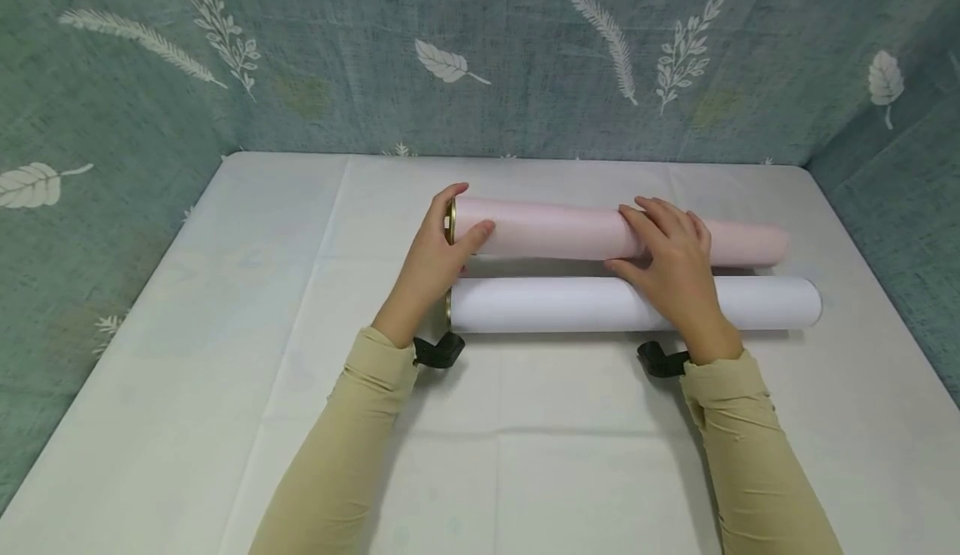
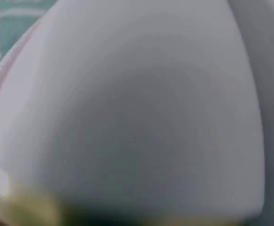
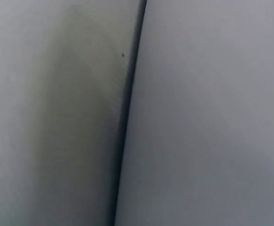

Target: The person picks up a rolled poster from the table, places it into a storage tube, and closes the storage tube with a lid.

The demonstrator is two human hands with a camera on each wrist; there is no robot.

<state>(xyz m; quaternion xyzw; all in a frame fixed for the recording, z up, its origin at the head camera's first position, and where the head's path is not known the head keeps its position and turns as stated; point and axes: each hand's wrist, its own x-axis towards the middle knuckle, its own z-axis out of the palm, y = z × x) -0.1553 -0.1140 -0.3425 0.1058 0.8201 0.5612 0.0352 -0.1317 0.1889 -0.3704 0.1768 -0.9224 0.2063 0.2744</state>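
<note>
A pink tube with a gold rim at its left end lies crosswise near the back of the table. My left hand grips that end, thumb on the near side and fingers round the far side. Farther right along the same tube, my right hand holds it from above with curled fingers. Parallel and nearer to me lies a white tube, under my right wrist. Close up, the white tube fills most of the left wrist view, its gold rim blurred at the bottom. In the right wrist view, the white tube takes up the right side.
White cloth with fold creases covers the table. Green leaf-patterned fabric rises along the back and both sides. Black wrist mounts stick out at both sleeve cuffs, close to the near side of the white tube.
</note>
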